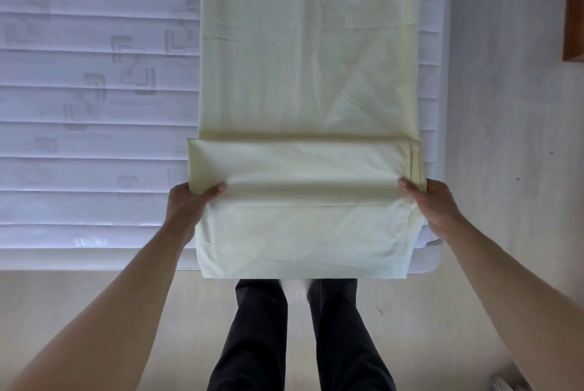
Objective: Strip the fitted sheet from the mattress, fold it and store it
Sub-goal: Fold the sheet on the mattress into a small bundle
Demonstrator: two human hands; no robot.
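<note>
The folding step is in hand: the fitted sheet (309, 74), a long strip laid on the bare mattress (94, 106), is gripped at its near fold by the left hand (189, 201) and right hand (426, 201). Next, that fold probably needs carrying forward squarely, edges aligned.

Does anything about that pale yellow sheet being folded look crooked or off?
Slightly. The pale yellow folded sheet lies as a long strip on the white quilted mattress; the turned-over flap's left corner juts past the strip's edge. Left hand and right hand grip it.
</note>
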